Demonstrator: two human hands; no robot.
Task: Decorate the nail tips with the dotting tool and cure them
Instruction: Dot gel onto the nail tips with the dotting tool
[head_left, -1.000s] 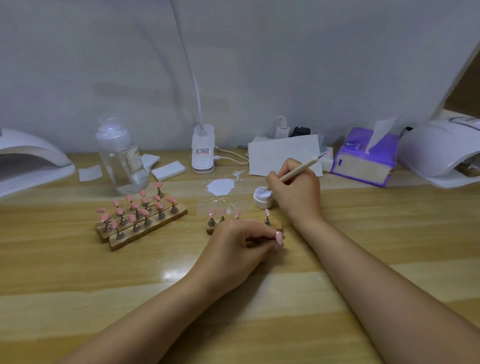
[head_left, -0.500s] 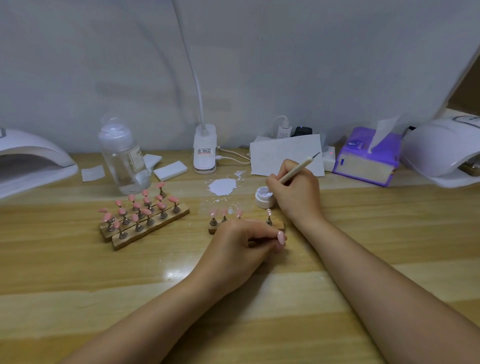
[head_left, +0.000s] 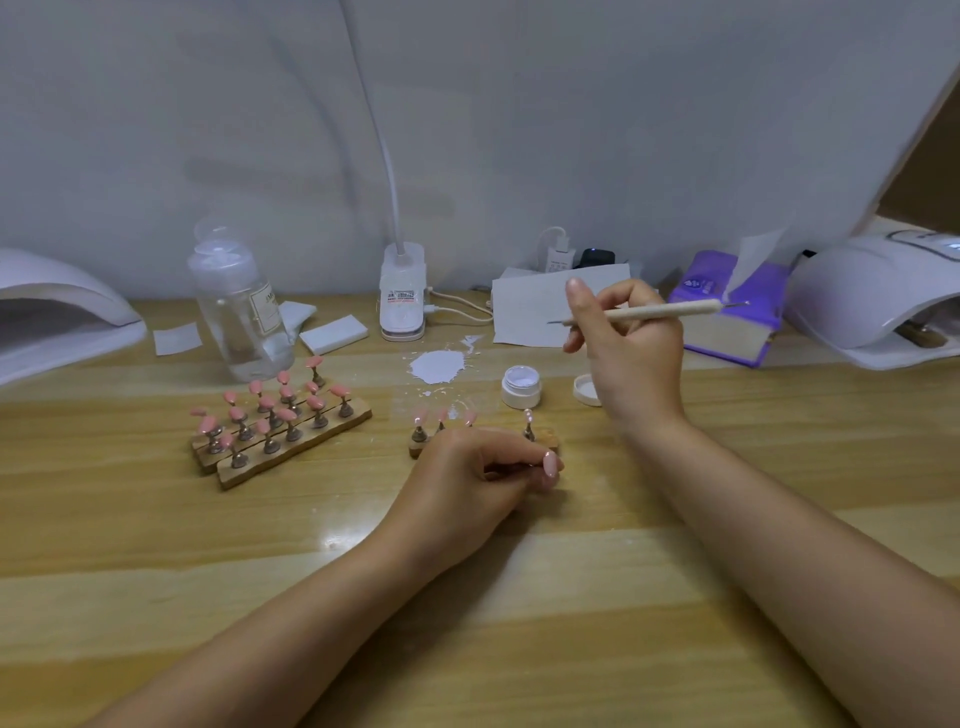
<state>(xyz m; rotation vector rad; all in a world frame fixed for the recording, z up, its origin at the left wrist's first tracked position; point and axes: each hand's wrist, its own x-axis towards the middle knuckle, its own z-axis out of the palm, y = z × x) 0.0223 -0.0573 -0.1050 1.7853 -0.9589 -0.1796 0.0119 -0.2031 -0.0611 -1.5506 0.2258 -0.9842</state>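
My right hand (head_left: 631, 345) grips a wooden dotting tool (head_left: 670, 310), held level above the table with its metal tip pointing left. Below it stands an open white gel pot (head_left: 521, 385) with its lid (head_left: 587, 389) beside it. My left hand (head_left: 475, 475) rests on the table with fingers curled against a small wooden holder (head_left: 550, 439) carrying pink nail tips (head_left: 420, 415); what the fingers pinch is hidden. Further left, two wooden holders (head_left: 291, 447) carry several pink nail tips.
Curing lamps sit at the far left (head_left: 57, 312) and far right (head_left: 872, 296). A clear pump bottle (head_left: 241, 312), desk-lamp base (head_left: 402, 296), white pads (head_left: 332, 332), paper sheet (head_left: 530, 312), purple tissue box (head_left: 727, 312) and a white gel smear (head_left: 439, 365) line the back of the table.
My right hand has lifted away from the gel pot and swung the dotting tool from upright to level, uncovering the pot and its lid. My left hand has stayed put.
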